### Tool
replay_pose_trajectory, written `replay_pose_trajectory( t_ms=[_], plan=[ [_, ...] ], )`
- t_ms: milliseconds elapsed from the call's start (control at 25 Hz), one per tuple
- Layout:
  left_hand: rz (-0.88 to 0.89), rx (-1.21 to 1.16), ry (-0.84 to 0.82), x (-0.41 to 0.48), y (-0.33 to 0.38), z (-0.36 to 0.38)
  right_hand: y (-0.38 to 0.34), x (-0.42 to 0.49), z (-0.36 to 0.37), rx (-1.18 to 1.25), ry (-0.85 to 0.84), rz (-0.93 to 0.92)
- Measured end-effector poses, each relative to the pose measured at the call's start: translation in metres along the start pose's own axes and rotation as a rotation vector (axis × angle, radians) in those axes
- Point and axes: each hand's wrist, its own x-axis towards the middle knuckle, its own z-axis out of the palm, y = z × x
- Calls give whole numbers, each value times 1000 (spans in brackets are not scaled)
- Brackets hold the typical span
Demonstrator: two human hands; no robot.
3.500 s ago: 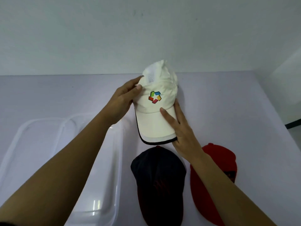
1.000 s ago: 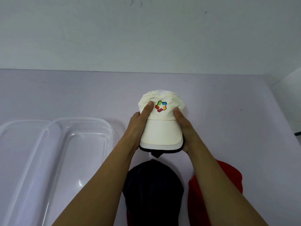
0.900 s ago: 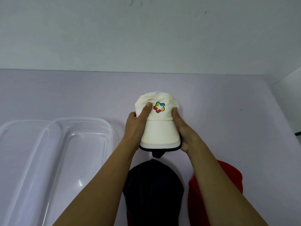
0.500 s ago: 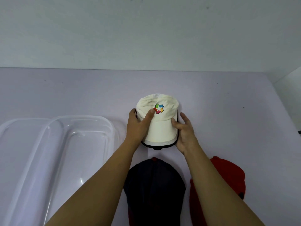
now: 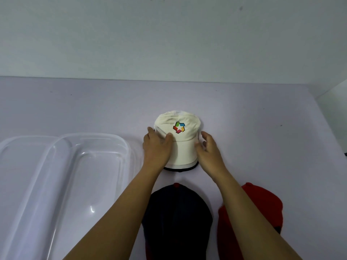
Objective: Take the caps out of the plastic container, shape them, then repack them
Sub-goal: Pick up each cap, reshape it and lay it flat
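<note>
Both hands flank the white cap (image 5: 177, 139) on the counter (image 5: 253, 132): the left hand (image 5: 156, 149) lies against its left side with the thumb on the front panel, while the right hand (image 5: 207, 150) is released, fingers spread just beside the brim. This two-sided hold likely keeps the crown symmetrical during shaping. Dark cap (image 5: 177, 216) and red cap (image 5: 249, 218) wait nearer the person; the container (image 5: 62, 177) stands empty at left, ready for repacking.

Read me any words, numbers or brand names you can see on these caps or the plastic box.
There is no readable text anywhere in view.
White cap: only a wordless logo of coloured blocks, no letters.
Dark cap: no lettering shows.
Red cap: no lettering shows; much of it is hidden by the right arm.
Clear plastic box: no label or number visible.
</note>
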Motion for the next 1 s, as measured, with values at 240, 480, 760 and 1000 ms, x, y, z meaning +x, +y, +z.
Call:
replay_pose_trajectory(
  t_ms=[240,480,760,1000],
  plan=[
    [14,-107,-214,-21,-7,-7,4,-8,3,262,-169,121],
    [30,-402,-363,-17,-21,-5,1,-3,-1,420,-262,155],
    [61,-282,-257,-17,-19,-8,11,-1,3,341,-176,108],
    [236,115,-112,-55,1,-24,-4,-27,-2,-82,-32,-95]
  ],
)
